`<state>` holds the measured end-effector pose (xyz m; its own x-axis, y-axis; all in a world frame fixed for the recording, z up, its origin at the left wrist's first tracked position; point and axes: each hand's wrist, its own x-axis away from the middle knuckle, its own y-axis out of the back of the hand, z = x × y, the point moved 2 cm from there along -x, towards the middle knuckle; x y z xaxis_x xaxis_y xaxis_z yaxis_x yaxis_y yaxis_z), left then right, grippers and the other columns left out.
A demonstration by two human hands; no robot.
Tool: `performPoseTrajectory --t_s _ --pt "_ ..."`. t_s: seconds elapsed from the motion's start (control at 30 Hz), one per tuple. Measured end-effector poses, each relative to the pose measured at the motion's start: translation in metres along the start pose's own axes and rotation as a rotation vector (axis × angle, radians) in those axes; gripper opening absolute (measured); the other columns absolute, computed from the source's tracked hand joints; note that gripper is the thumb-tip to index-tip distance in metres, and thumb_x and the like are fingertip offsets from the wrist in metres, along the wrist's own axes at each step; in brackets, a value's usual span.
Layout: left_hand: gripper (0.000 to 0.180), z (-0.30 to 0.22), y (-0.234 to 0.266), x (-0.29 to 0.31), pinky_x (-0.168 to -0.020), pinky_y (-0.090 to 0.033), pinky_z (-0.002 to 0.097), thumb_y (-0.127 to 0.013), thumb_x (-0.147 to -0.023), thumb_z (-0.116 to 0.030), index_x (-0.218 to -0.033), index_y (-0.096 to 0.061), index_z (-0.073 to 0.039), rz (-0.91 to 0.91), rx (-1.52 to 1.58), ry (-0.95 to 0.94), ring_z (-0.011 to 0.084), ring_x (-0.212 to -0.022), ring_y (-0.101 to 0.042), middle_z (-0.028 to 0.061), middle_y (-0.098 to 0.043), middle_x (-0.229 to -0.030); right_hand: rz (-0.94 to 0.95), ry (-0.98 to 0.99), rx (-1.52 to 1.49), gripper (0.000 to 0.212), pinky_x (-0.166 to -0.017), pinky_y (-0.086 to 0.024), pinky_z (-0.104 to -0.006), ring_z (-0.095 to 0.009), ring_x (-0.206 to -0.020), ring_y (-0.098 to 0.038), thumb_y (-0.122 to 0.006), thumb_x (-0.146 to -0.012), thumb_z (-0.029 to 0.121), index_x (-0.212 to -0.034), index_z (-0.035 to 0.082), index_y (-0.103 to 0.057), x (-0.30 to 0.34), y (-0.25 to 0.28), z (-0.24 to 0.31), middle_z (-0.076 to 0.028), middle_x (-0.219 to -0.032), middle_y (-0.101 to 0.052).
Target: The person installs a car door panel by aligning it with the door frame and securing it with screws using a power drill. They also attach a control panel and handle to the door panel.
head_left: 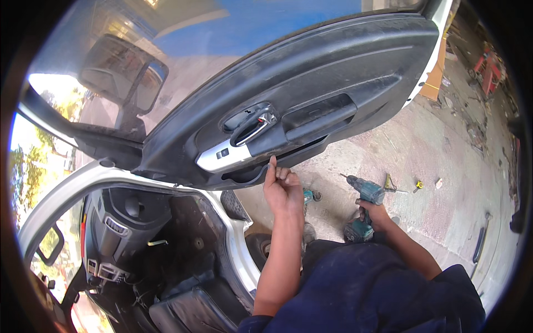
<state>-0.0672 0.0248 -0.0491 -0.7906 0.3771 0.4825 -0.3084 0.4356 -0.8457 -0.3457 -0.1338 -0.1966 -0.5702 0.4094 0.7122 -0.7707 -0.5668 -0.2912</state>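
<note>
My left hand is raised to the lower edge of the open car door's inner panel, palm toward me. Its thumb and forefinger are pressed together, tips at the panel by the door pocket, and the other fingers are curled; anything between them is too small to make out. My right hand grips a teal and black cordless drill by its handle. The drill's bit points left, a little apart from the door. On the panel are a silver switch trim and an inner door handle.
Below the door lie a second teal tool, partly behind my left forearm, and a yellow tape measure. A long dark-handled tool rests on the concrete floor at right. A red metal stand is farther back. The car's seat and dashboard are at lower left.
</note>
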Motion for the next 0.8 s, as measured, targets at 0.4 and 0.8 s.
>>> performPoseTrajectory --t_s 0.4,0.8 --pt "0.02 0.018 0.002 -0.009 -0.06 -0.05 0.0243 -0.062 -0.118 -0.015 -0.127 -0.073 -0.002 0.043 0.097 -0.11 0.0098 -0.07 -0.057 -0.0016 -0.058 -0.079 0.1 0.037 0.162 0.015 -0.049 -0.049 -0.0353 -0.018 -0.055 -0.061 -0.084 -0.101 0.013 -0.102 0.008 -0.071 -0.016 0.043 0.039 -0.004 -0.075 -0.065" --pt "0.022 0.029 0.005 -0.02 -0.062 -0.047 0.0264 -0.058 -0.12 -0.017 -0.128 -0.073 -0.003 0.022 0.166 -0.187 0.0095 -0.069 -0.055 -0.003 -0.058 -0.08 0.112 0.027 0.187 0.013 -0.048 -0.049 -0.0342 -0.016 -0.053 -0.061 -0.083 -0.101 0.015 -0.107 0.007 -0.075 -0.017 0.078 0.062 -0.004 -0.074 -0.067"
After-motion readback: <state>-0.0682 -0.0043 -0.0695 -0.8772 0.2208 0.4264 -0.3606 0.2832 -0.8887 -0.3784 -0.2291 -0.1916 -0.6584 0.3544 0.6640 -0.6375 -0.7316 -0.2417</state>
